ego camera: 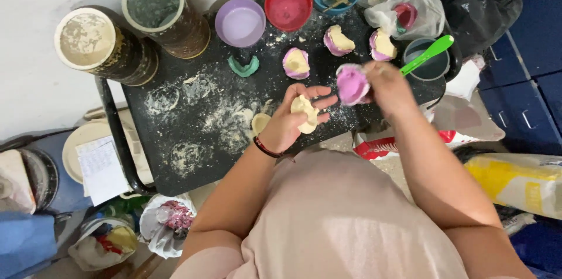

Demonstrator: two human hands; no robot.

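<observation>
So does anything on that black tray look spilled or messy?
Yes. White powder is scattered across the black tray, thickest near the left hand, with round dusty rings where things seem to have stood. A green scrap lies loose by the purple bowl. The filled purple moulds look tidy.

Red-and-white bag (pixel 380 145) under bench's right edge; yellow-white sack (pixel 521 182) lower right; two brown labelled canisters (pixel 167 16) upper left; white paper sheet (pixel 100 169) left.
</observation>
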